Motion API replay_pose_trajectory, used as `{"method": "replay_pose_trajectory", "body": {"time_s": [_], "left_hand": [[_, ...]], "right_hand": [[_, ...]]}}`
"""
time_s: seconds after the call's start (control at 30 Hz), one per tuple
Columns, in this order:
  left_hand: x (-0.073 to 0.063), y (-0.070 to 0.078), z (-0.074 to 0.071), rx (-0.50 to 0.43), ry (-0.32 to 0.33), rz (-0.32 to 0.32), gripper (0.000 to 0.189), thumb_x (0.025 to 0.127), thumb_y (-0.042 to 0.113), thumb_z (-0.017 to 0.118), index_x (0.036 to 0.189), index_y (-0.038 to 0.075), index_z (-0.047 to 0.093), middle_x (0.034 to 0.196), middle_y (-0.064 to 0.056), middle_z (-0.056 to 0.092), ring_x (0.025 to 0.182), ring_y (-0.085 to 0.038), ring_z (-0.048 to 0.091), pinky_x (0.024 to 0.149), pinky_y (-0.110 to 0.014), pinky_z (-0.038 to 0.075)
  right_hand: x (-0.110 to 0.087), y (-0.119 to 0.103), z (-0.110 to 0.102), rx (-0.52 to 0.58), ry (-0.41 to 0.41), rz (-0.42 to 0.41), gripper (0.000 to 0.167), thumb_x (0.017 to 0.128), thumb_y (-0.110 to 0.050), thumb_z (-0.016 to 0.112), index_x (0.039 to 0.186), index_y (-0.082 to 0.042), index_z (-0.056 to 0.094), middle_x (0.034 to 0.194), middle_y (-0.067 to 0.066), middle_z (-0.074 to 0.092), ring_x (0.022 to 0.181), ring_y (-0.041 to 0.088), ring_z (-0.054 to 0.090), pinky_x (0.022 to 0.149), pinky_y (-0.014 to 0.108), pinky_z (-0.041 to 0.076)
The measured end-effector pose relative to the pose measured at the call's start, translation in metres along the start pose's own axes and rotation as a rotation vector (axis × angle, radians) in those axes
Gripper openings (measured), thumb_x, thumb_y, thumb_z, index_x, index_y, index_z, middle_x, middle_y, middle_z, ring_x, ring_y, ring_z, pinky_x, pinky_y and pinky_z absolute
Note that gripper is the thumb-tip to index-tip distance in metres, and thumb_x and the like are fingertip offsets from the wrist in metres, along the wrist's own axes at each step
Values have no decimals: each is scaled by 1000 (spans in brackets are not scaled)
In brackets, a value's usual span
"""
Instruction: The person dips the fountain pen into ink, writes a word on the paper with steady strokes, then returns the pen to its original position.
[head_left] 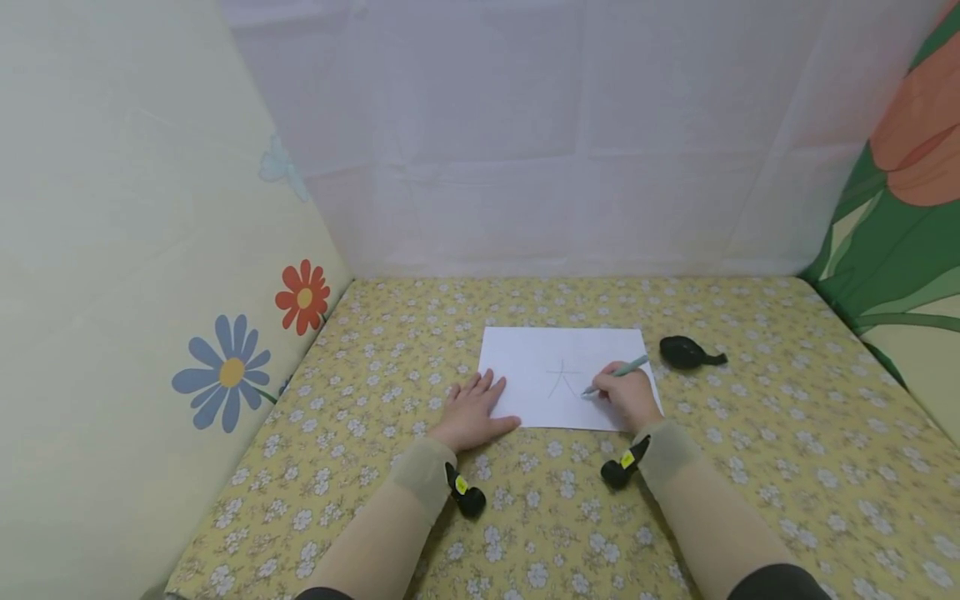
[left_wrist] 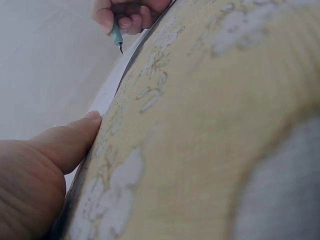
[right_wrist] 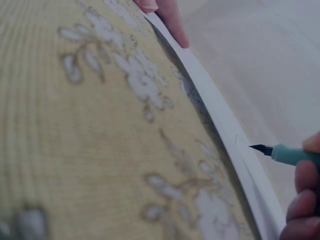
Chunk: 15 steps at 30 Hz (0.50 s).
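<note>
A white sheet of paper (head_left: 517,350) lies on the table, bearing thin pen strokes that form the character 大. My right hand (head_left: 630,396) pinches a green fountain pen (head_left: 632,365) over the sheet's right part. In the right wrist view the dark nib (right_wrist: 261,149) of the pen points at the paper, close to a short drawn line; whether it touches I cannot tell. My left hand (head_left: 474,414) rests with spread fingers on the paper's lower left corner. The left wrist view has its thumb (left_wrist: 75,140) lying along the paper's near edge.
To the right of the paper lies a black rubber air blower (head_left: 682,352). A yellow floral cloth (head_left: 375,375) covers the table. White fabric (head_left: 480,167) hangs behind it, with flower-printed panels at left and right. Each wrist wears a small black camera.
</note>
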<state>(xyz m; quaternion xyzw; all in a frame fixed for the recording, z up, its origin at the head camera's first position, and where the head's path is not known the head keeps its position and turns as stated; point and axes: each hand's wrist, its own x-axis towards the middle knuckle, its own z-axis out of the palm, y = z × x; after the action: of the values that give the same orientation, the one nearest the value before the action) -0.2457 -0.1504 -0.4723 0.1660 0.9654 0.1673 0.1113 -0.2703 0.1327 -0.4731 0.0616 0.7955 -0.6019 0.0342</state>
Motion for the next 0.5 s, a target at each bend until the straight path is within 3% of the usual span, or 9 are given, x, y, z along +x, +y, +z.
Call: {"method": "replay_pose_trajectory", "body": {"time_s": [0.5], "left_hand": [[-1, 2, -2, -8, -5, 1, 83, 90, 67, 45, 155, 23, 19, 161, -2, 5, 147, -24, -1, 115, -52, -3]], "right_hand": [[2, 1, 2, 61, 8, 3, 17, 86, -12, 67, 96, 1, 64, 73, 5, 61, 69, 22, 54, 65, 32, 44]]}}
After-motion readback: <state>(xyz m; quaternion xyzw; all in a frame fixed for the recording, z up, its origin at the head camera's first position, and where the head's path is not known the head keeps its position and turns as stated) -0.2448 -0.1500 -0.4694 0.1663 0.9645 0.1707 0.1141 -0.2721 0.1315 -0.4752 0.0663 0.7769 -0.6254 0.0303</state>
